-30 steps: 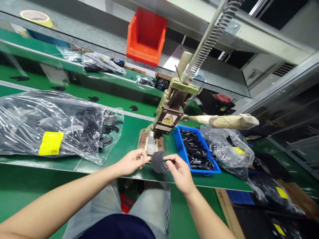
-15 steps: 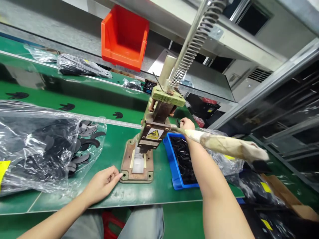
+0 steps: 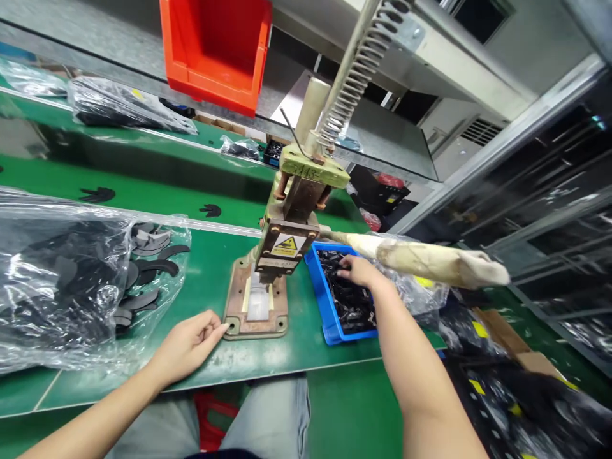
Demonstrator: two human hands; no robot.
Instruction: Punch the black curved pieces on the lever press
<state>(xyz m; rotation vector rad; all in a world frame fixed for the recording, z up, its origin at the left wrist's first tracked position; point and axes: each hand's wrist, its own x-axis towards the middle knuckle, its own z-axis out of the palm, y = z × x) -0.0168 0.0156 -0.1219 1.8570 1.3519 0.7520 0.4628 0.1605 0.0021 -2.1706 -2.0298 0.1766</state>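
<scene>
The right hand [image 3: 358,271] was among black parts [image 3: 354,312] in the blue bin [image 3: 324,303], apparently picking, grip unclear; the left hand [image 3: 191,344], relaxed, seemed empty near-left of the lever press [image 3: 287,245]. Isolating one part seemed next.

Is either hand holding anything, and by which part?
Left hand: nothing visible. Right hand, at black parts in the blue bin: cannot tell whether it grips one.

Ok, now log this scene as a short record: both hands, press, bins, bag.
Left hand: on the bench, thumb at the press base
Right hand: in the blue bin, at black parts; grip unclear
Press: between bag and blue bin; handle points right
Red bin: on the shelf
Bag: left of press, curved pieces inside
</scene>
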